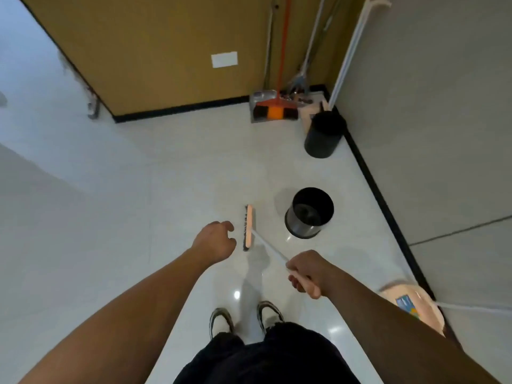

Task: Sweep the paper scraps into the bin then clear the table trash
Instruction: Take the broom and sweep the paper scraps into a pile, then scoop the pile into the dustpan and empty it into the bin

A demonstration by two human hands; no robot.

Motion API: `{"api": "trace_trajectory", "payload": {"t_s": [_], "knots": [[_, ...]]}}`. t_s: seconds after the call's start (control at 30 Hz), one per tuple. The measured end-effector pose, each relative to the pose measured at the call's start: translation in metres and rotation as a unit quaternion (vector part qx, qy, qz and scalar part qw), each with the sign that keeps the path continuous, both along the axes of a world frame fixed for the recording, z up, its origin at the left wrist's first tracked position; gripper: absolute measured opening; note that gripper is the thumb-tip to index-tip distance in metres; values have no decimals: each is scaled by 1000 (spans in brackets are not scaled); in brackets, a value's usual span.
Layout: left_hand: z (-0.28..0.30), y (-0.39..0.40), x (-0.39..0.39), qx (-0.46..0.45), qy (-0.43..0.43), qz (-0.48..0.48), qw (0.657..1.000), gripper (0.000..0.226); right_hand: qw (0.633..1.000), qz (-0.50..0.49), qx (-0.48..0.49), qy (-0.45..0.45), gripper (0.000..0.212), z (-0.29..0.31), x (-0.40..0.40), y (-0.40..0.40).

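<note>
A broom with a peach-coloured head (248,228) and a white handle stands on the pale tiled floor in front of my feet. My right hand (306,271) grips the upper part of that handle. My left hand (214,241) hovers just left of the broom head with loosely curled fingers and holds nothing. An open black bin (309,213) with a shiny lower wall stands on the floor right of the broom head. I see no paper scraps on the floor.
A second black bin (324,134) stands by the right wall's dark skirting. Behind it, an orange broom with dustpan (273,109) and other cleaning tools lean in the corner. A peach mop head (412,306) lies at the lower right. A brown door (155,51) is ahead.
</note>
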State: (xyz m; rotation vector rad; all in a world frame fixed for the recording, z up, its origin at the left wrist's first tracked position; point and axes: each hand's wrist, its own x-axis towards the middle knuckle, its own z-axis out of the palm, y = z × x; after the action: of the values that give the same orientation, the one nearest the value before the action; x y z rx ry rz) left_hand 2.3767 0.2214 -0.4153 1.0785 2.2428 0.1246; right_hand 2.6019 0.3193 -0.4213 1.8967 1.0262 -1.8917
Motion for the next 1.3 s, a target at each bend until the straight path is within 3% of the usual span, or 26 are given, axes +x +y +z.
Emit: {"api": "trace_trajectory", "payload": {"t_s": [0.13, 0.3, 0.57, 0.7, 0.87, 1.0, 1.07, 1.3], "knots": [[-16, 67, 30, -5, -19, -139, 990, 42, 996, -78, -13, -32, 17, 12, 63, -7], [-25, 130, 111, -12, -52, -315, 948, 42, 974, -218, -31, -60, 11, 22, 136, -49], [-22, 169, 276, -7, -69, -531, 844, 44, 861, -496, -19, -111, 13, 6, 236, -123], [-14, 187, 357, 1, -57, -586, 809, 46, 808, -577, -16, -121, 18, -5, 284, -132], [12, 215, 447, 50, -29, -623, 780, 47, 729, -679, 27, -81, 7, -7, 341, -117], [30, 234, 510, 91, -25, -667, 739, 45, 707, -706, 37, -11, 19, 7, 367, -90], [35, 247, 537, 110, -20, -692, 713, 44, 691, -722, 34, 3, 6, 9, 376, -74], [36, 336, 627, 156, 2, -758, 633, 54, 566, -822, -21, 58, 21, -1, 396, -10]]}}
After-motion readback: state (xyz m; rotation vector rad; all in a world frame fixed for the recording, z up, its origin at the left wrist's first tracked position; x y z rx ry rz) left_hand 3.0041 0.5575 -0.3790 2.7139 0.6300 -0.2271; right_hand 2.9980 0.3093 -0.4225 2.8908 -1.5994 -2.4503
